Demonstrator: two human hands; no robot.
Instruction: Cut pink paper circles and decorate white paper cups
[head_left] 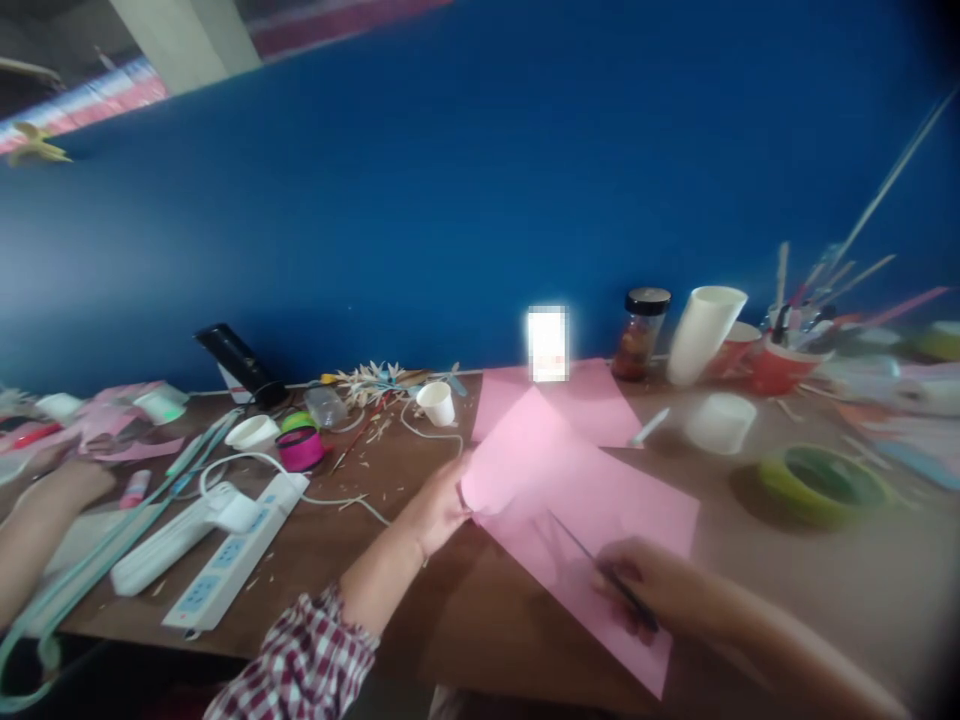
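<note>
A pink paper sheet lies on the brown table in front of me. My left hand pinches the sheet's left corner and lifts it a little. My right hand rests on the sheet's lower right part, closed round a thin dark pencil-like tool whose tip points up-left over the paper. A second pink sheet lies behind the first, by the blue wall. My left sleeve is red and white plaid.
White power strips with cables lie at left, near a pink tape roll and small paper cup. A jar, white cups, a red cup of brushes and green tape roll stand right. Another person's arm at far left.
</note>
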